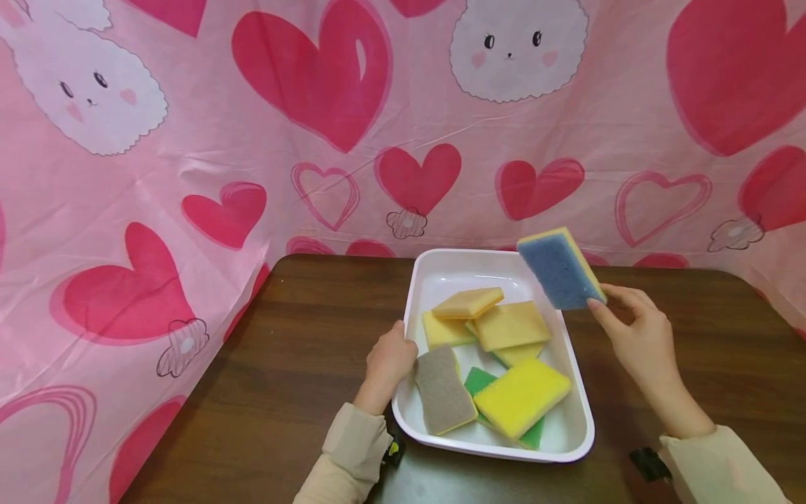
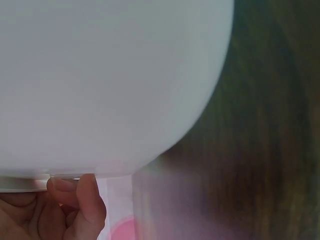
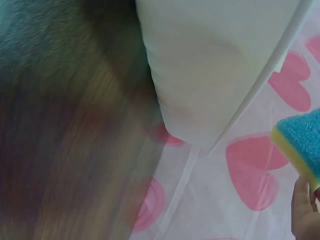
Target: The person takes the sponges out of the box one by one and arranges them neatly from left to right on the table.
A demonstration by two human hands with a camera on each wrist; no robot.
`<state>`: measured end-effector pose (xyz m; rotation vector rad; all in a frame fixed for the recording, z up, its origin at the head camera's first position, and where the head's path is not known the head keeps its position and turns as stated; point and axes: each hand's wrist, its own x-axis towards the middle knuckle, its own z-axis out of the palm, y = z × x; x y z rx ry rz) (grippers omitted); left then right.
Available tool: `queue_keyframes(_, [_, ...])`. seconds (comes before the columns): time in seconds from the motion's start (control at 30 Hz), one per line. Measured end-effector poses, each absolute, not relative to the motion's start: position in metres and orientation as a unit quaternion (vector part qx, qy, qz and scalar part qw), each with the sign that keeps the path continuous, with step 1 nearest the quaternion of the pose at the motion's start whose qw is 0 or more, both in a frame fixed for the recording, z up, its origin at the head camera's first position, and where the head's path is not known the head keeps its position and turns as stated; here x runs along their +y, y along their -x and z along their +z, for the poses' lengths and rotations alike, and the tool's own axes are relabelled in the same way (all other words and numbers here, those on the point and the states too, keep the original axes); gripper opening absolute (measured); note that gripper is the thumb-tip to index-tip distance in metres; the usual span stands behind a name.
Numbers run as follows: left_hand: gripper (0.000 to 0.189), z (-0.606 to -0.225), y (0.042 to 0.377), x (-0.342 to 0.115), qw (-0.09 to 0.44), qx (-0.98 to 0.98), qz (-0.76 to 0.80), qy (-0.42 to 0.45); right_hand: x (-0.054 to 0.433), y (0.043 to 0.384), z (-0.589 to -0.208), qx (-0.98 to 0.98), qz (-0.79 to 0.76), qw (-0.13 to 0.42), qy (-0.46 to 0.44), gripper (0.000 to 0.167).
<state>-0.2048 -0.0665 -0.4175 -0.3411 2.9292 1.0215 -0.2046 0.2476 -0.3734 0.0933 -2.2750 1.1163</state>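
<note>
Clearly, the flat rectangular sponge with a blue scouring face and yellow foam body point(image 1: 559, 271) is held up by the far right corner of the white rectangular plastic tray point(image 1: 485, 450), pinched in the right hand point(image 1: 644, 343), thumb and fingers parted only by its thickness. The step in hand looks like carrying this one sponge past the tray's right edge, inward or outward I cannot tell; the next move probably calls for a steady pinch until it is over its resting place. Its blue face looks toward the person, and its long axis slants from a free upper-left end down to the gripped lower-right corner. The left hand point(image 1: 387, 360) grips the tray's left rim, fingers curled under it. Inside lie a grey-faced yellow sponge point(image 1: 443, 392), a bright yellow sponge point(image 1: 522, 397) over a flat green piece point(image 1: 481, 380), and overlapping pale yellow sponges point(image 1: 513, 327). Beneath is a dark brown wooden bench point(image 1: 302, 336); behind, a pink heart-print cloth point(image 1: 220, 140)
</note>
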Motion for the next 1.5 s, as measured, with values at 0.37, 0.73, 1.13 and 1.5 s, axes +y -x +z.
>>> queue_keyframes(0.37, [0.036,-0.419,0.205,-0.067,0.009,0.937,0.331,0.115,0.27,0.233,-0.375,-0.861,0.455,0.215,0.069,0.05])
queue_keyframes(0.73, [0.045,-0.419,0.204,-0.067,0.019,0.934,0.337,0.115,0.286,0.26,-0.394,-0.895,0.41,0.112,0.131,0.058])
queue_keyframes(1.13, [0.04,-0.416,0.204,-0.066,0.014,0.936,0.332,0.116,0.291,0.27,-0.416,-0.906,0.394,0.07,0.14,0.052])
queue_keyframes(1.5, [0.044,-0.418,0.205,-0.065,0.014,0.936,0.334,0.115,0.295,0.273,-0.425,-0.889,0.433,0.013,0.151,0.053])
